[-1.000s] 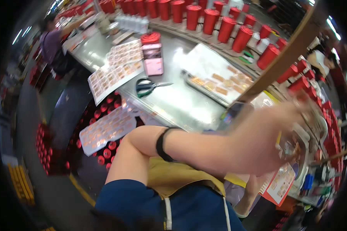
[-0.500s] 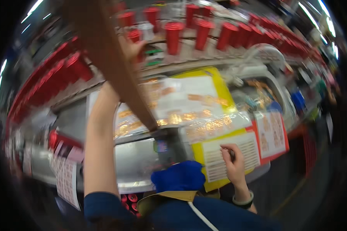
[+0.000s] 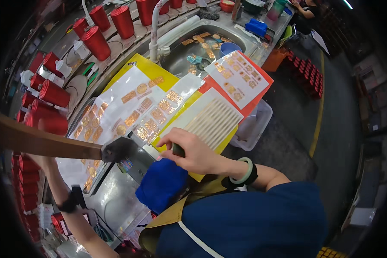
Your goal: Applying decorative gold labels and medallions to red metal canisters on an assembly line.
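Observation:
My left hand reaches to the far left, partly hidden behind a brown beam. Its fingers mostly cannot be seen, but one lies against a blurred red cylinder, which it appears to grip. My right hand curls around a short, dark, handle-like piece whose kind I cannot make out. Below that hand is a bundled blue cloth. Beyond it lie a white sheet with pale strips and a clear sleeve of gold-coloured cut pieces.
Red cylinders line the rack. The sink contains gold pieces and a blue bowl. A red folder overhangs a white bin. The beam ends in a dark bracket. Another person works far right.
My view has turned rightward, showing more of the sink and floor. My left hand now lies farther left, by a different-looking stretch of rack. My right hand has come in toward the blue cloth.

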`<action>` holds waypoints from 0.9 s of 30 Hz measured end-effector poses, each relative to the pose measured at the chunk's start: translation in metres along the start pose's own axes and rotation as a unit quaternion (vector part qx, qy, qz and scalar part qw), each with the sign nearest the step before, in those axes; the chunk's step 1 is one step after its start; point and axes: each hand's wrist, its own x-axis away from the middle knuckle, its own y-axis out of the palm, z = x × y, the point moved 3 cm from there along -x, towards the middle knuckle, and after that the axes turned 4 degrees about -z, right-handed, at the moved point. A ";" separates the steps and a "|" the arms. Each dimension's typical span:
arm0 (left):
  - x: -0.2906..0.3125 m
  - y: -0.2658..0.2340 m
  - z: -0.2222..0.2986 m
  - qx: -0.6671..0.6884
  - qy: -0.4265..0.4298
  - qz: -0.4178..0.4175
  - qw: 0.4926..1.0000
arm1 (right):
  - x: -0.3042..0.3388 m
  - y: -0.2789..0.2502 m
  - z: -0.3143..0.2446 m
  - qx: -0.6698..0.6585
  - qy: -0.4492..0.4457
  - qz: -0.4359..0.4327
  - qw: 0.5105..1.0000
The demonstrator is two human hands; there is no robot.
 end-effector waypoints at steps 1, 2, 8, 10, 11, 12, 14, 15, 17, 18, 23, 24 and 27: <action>0.032 -0.031 0.036 0.368 -0.115 0.110 0.916 | -0.003 0.000 -0.004 -0.004 -0.001 -0.001 1.000; 0.057 -0.054 0.071 0.350 -0.110 0.128 0.922 | -0.004 -0.001 -0.011 0.000 -0.028 -0.016 0.999; 0.211 -0.130 0.183 0.511 -0.271 0.217 0.786 | -0.002 0.049 -0.063 -0.015 -0.184 -0.140 0.973; 0.232 -0.110 0.195 0.599 -0.257 0.124 0.748 | 0.007 0.067 -0.075 -0.016 -0.251 -0.185 0.950; 0.240 -0.091 0.190 0.632 -0.226 0.056 0.739 | 0.010 0.071 -0.078 -0.006 -0.265 -0.202 0.943; 0.252 -0.087 0.194 0.658 -0.208 -0.006 0.723 | 0.013 0.078 -0.084 -0.003 -0.280 -0.237 0.930; 0.273 -0.071 0.223 0.680 -0.289 -0.012 0.673 | 0.022 0.091 -0.087 0.025 -0.234 -0.260 0.936; 0.281 -0.052 0.234 0.676 -0.381 0.035 0.630 | 0.025 0.090 -0.081 0.055 -0.182 -0.270 0.944; 0.315 -0.025 0.212 0.681 -0.361 -0.065 0.634 | 0.031 0.076 -0.063 -0.003 -0.263 -0.187 0.946; 0.314 -0.023 0.234 0.625 -0.343 -0.078 0.697 | 0.037 0.068 -0.055 -0.022 -0.150 -0.226 0.962; 0.295 -0.002 0.275 0.595 -0.329 -0.137 0.720 | 0.045 0.053 -0.035 -0.035 -0.053 -0.236 0.970; 0.291 0.001 0.272 0.589 -0.321 -0.132 0.730 | 0.042 0.056 -0.034 -0.041 -0.057 -0.247 0.966; 0.283 0.007 0.266 0.595 -0.347 -0.147 0.710 | 0.030 0.053 -0.035 -0.003 -0.095 -0.223 0.970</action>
